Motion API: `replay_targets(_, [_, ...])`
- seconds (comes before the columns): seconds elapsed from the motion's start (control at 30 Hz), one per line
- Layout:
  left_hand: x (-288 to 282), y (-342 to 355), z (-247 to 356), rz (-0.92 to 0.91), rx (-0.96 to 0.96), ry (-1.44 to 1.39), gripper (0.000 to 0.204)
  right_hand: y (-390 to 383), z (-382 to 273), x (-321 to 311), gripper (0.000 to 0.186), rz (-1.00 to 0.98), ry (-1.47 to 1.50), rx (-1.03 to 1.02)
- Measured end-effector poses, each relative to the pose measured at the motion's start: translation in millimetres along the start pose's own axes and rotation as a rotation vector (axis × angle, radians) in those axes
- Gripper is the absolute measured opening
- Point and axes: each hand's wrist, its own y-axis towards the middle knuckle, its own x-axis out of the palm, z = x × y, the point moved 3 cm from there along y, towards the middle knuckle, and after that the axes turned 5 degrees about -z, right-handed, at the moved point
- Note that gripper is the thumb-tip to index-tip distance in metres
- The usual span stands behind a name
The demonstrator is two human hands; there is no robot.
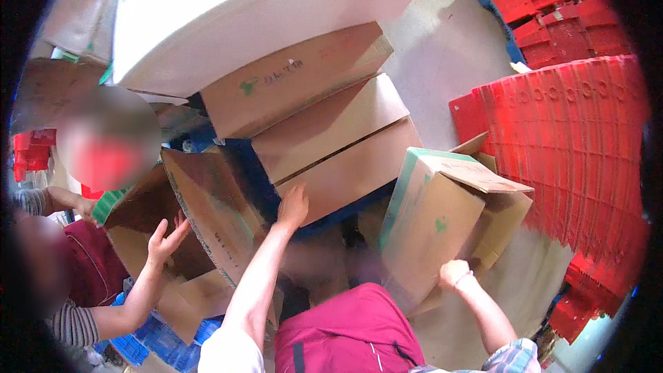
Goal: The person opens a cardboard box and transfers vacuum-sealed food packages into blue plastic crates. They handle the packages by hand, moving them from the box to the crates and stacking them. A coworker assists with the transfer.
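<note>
A brown cardboard carton (331, 145) lies with its two top flaps meeting along a dark seam. On the near left corner of its top rests my left hand (293, 206), fingers over the cardboard and holding nothing that I can see. To the right stands a second cardboard carton (435, 235), tilted, with green tape along one edge and flaps standing open. My right hand (456, 275) is closed at this carton's near right edge, fingers curled against the cardboard.
On the left, a co-worker's hands (166, 242) are at another open carton (214, 214). A further carton (297, 79) lies beyond the flapped one, under a large white panel (276, 21). Stacked red plastic crates (566, 145) line the right side. Blue pallets show underneath.
</note>
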Motion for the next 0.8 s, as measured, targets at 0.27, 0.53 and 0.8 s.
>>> replay_targets(0.27, [10.1,59.1,49.7,-0.147,-0.238,0.053,0.037,1.4,-44.4,-195.1,0.021,1.021,1.007,-0.55])
replay_targets(0.53, [62.5,-7.2,65.2,-0.5,-0.036,0.033,0.028,205.6,-31.2,-280.7,0.035,0.867,0.422,-0.171])
replay_targets(0.8, [87.4,82.4,35.0,-0.055,0.607,0.759,0.02,233.1,-18.4,-245.5,0.085,0.761,0.418,0.125])
